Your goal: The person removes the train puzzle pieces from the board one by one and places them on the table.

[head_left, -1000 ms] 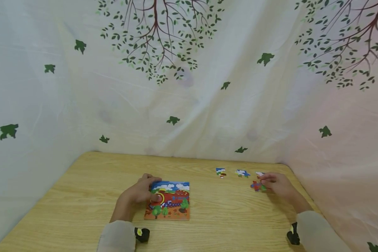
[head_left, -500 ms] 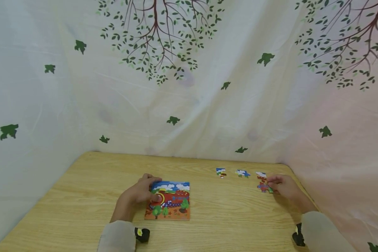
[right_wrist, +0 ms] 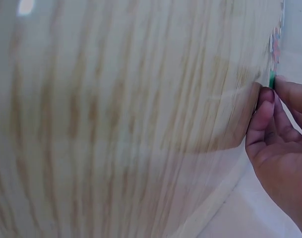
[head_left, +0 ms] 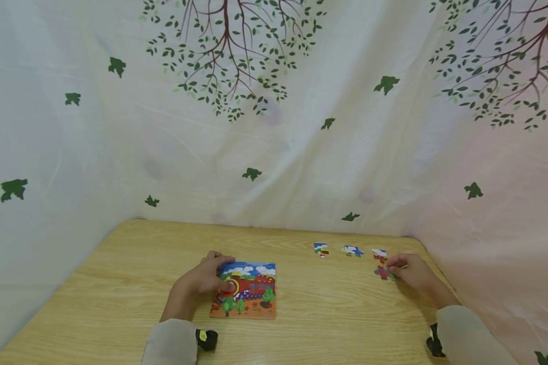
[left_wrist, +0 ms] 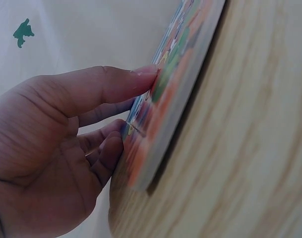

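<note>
A square picture board (head_left: 255,304) showing a red train lies flat near the middle of the table. My left hand (head_left: 198,279) holds its left side, thumb on the printed face and the other fingers along the edge, as the left wrist view shows. On the far right, my right hand (head_left: 411,271) pinches the right end of a red and green jigsaw piece (head_left: 382,272) between thumb and fingers. Just beyond it, a white and red jigsaw piece (head_left: 379,252) almost meets it. In the right wrist view, the pinched piece's green end (right_wrist: 272,79) peeks out at the fingertips.
Two more jigsaw pieces lie in a row toward the back: a cloud piece (head_left: 351,251) and a blue and white piece (head_left: 320,249). Behind the wooden table (head_left: 329,314) hangs a pale curtain (head_left: 201,167) printed with branches and birds.
The right hand has shifted slightly right with the red and green piece, bringing it below the white and red piece, which now shows more fully. The left hand and board stay put.
</note>
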Motion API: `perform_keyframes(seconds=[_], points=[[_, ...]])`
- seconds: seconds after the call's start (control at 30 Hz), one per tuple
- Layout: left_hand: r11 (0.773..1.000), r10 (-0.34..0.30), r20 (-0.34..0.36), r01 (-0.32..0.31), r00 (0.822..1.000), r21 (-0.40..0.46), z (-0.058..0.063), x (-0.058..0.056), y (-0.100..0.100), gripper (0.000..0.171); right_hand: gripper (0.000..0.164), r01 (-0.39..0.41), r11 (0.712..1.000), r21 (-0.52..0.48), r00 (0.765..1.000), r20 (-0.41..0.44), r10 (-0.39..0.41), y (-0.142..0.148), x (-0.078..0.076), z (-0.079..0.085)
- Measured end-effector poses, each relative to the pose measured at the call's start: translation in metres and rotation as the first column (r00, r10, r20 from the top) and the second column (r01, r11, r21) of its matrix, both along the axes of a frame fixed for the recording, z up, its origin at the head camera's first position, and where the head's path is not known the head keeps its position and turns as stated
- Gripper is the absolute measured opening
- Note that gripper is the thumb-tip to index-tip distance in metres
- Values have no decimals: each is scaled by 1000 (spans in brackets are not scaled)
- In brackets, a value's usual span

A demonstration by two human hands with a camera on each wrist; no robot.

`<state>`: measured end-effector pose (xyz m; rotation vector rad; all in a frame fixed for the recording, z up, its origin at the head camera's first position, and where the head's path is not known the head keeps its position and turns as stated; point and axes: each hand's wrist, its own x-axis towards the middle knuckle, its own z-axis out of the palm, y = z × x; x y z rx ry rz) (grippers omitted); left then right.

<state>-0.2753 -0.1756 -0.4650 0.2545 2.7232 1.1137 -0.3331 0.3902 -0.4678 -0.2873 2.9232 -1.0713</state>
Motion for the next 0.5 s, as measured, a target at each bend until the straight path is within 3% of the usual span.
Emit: perform_keyframes(seconds=[0.27, 0.5], points=[[1000, 0, -3, 0, 1000, 6, 0, -1, 0, 69, 11, -40, 999, -28, 996, 72, 42, 7, 4, 3], [1000, -6, -13, 6, 1000, -15, -2, -2, 1, 70, 8, -61, 997, -39, 996, 60, 63, 4, 8, 1]])
